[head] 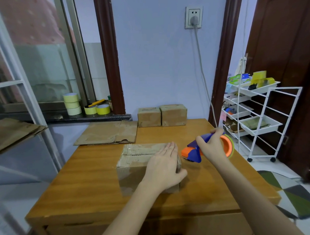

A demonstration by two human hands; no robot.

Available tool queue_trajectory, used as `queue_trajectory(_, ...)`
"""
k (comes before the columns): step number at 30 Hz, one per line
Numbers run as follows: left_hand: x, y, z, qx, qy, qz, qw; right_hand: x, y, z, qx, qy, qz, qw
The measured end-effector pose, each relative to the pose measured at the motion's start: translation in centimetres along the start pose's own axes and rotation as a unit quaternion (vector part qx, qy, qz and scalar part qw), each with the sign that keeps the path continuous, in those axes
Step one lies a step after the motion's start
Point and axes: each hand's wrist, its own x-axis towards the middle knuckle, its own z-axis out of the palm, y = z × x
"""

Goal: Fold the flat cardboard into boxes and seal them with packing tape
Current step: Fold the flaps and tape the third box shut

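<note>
Sealing step here I think: my left hand (164,167) lies flat, fingers straight, on the folded box (134,163) mid-table, my right hand (213,145) grips the tape dispenser (194,151) just right of the box, so next it needs setting on the top seam.

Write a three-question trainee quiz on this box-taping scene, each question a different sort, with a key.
1. True or false: the left hand lies flat on top of the near box.
2. Multiple choice: what does the right hand grip? A) a utility knife B) the tape dispenser C) a loose tape roll
3. Fill in: at the back of the table, beside the flat cardboard, stand ___ folded boxes.

Key: 1 true; 2 B; 3 two.
</note>
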Motion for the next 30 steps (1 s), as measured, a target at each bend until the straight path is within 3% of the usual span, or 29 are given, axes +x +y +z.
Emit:
queue_trajectory(3,0.0,0.0,-0.1,-0.003,0.0,-0.002,1.0,-0.1,-1.1,1.4,-0.077,-0.005,-0.039,0.996)
queue_trajectory(6,-0.2,-0.1,0.0,-0.002,0.003,0.003,1.0,-0.6,-1.7,2.9,-0.257,-0.032,-0.087,0.962)
queue_trajectory(7,-0.2,-0.1,0.0,-0.002,0.002,0.005,1.0,-0.9,-1.3,3.2,-0.27,-0.034,-0.084,0.958)
queue_trajectory(15,0.1,-0.4,0.2,0.001,0.015,0.005,1.0,0.3,-1.7,-0.1,-0.249,0.043,-0.125,0.959)
queue_trajectory(20,0.1,-0.1,0.1,-0.013,0.027,-0.001,1.0,-0.8,0.1,-0.9,-0.203,0.03,-0.126,0.971)
queue_trajectory(25,0.2,-0.2,0.1,-0.005,0.034,-0.001,0.999,-0.8,0.2,-0.9,-0.281,0.061,-0.221,0.932)
queue_trajectory(30,0.1,-0.2,0.0,-0.012,0.041,0.001,0.999,0.7,-0.3,-0.7,-0.309,0.063,-0.25,0.915)
